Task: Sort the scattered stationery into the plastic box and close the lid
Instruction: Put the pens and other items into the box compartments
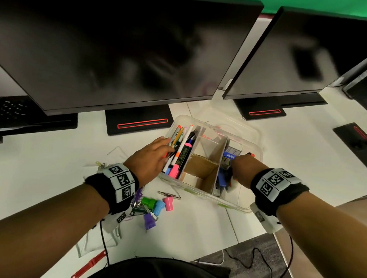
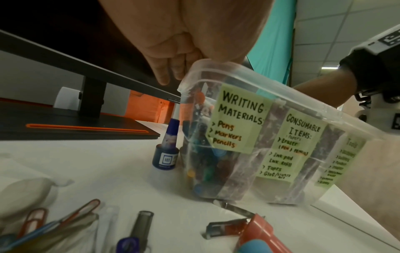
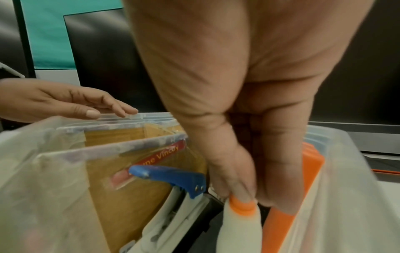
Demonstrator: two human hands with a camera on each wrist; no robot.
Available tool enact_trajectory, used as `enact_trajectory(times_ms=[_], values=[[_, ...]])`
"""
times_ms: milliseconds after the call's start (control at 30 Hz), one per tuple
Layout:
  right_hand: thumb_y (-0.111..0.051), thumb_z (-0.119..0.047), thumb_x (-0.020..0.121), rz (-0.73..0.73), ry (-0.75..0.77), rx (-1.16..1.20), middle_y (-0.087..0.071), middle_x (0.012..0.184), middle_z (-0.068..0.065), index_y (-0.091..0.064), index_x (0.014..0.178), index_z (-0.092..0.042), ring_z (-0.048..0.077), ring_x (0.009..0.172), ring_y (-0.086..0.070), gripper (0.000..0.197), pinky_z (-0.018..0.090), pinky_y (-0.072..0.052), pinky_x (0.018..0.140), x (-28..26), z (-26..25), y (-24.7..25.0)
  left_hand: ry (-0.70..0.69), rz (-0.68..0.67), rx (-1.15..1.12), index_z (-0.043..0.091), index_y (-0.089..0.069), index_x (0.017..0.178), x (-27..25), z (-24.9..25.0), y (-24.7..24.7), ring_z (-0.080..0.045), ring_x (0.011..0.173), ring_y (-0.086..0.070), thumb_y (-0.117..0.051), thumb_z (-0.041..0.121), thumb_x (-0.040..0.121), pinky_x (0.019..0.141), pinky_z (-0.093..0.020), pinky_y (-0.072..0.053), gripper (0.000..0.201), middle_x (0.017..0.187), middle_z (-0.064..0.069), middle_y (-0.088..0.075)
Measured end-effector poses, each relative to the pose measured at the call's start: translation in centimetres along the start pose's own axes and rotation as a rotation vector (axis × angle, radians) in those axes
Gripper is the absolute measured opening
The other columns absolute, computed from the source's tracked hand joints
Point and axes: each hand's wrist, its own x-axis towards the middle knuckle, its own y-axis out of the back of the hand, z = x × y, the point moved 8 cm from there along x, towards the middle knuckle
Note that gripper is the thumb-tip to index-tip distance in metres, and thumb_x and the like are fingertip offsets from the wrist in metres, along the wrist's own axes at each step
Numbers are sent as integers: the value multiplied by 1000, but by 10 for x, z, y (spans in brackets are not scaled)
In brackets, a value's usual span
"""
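Observation:
The clear plastic box [image 1: 228,203] stands open on the white desk, split by cardboard dividers and labelled on its front [image 2: 240,118]. Pens and markers [image 1: 181,154] fill its left compartment. My left hand [image 1: 159,152] rests with straight fingers on the box's left rim [image 3: 134,118]. My right hand [image 1: 242,166] reaches down into the right compartment and pinches the orange cap of a white glue bottle [image 3: 238,227]. Beside it in that compartment lie a blue-handled tool [image 3: 173,176] and an orange item [image 3: 303,171].
Small coloured stamps [image 1: 156,207], paper clips [image 1: 137,201], a metal clip [image 1: 170,195] and a red strip [image 1: 88,265] lie loose in front of the box. A blue ink bottle [image 2: 166,150] stands at its left. Monitors [image 1: 119,51] and a keyboard [image 1: 5,110] stand behind.

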Motion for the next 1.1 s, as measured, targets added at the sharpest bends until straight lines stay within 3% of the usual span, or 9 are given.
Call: enact_trajectory(times_ms=[300, 400, 500, 600, 700, 800, 900, 1000, 1100], values=[[-49, -10, 92, -31, -97, -34, -64, 119, 12, -60, 116, -3, 26, 111, -61, 27, 29, -49, 88, -10, -3, 15, 144, -4, 42, 23, -48, 132, -26, -49, 28, -17, 140, -27, -46, 27, 96, 114, -28, -22, 36, 152, 2, -30], [-52, -16, 89, 116, -127, 6, -66, 108, 10, -62, 106, -6, 28, 104, -62, 22, 29, -46, 76, -24, -15, 51, 199, -27, 62, 22, -52, 127, -41, -79, 35, -18, 136, -35, -48, 19, 95, 113, -28, -26, 32, 146, 1, -40], [-52, -14, 84, 235, 9, 154, -59, 81, 7, -62, 81, -11, 26, 88, -62, 11, 27, -40, 66, -41, -58, 84, 278, -104, 71, 19, -58, 119, -61, -109, 35, -20, 130, -43, -51, 15, 93, 110, -27, -30, 27, 137, 0, -50], [-53, -18, 85, 262, 288, 260, -62, 82, 3, -64, 80, -17, 21, 82, -60, 12, 27, -44, 68, -61, -129, 91, 325, -201, 75, 20, -62, 115, -85, -131, 28, -19, 124, -48, -52, 13, 91, 105, -24, -32, 27, 128, 0, -56], [-54, -21, 87, 152, 480, 234, -67, 94, 1, -68, 94, -17, 19, 91, -62, 16, 25, -44, 70, -64, -188, 57, 360, -259, 109, 25, -60, 119, -104, -145, 21, -18, 124, -47, -52, 14, 91, 105, -24, -32, 31, 130, 2, -55], [-55, -23, 85, -36, 473, 148, -68, 104, 10, -66, 103, -9, 28, 96, -63, 24, 32, -49, 76, -42, -216, 1, 377, -322, 101, 24, -62, 114, -114, -149, 14, -21, 114, -53, -53, 17, 89, 92, -24, -37, 27, 117, -1, -59], [-60, -32, 84, -104, 424, 101, -64, 110, 12, -60, 107, -9, 30, 100, -61, 32, 30, -43, 70, -24, -220, -32, 367, -425, 106, 21, -64, 102, -124, -137, 7, -17, 94, -55, -62, 27, 84, 77, -23, -40, 19, 94, 4, -58], [-67, -39, 79, -122, 397, 158, -63, 107, 10, -57, 101, -15, 28, 99, -59, 34, 28, -38, 68, -16, -221, -48, 306, -557, 106, 24, -60, 93, -142, -125, -8, -11, 81, -48, -74, 43, 73, 67, -21, -38, 30, 81, 12, -48], [-64, -33, 80, -85, 389, 223, -62, 97, 8, -49, 87, -20, 27, 89, -59, 21, 27, -37, 66, -11, -226, -54, 252, -653, 141, 24, -59, 98, -161, -120, -21, -12, 87, -52, -76, 52, 66, 76, -27, -46, 46, 92, 9, -54]])
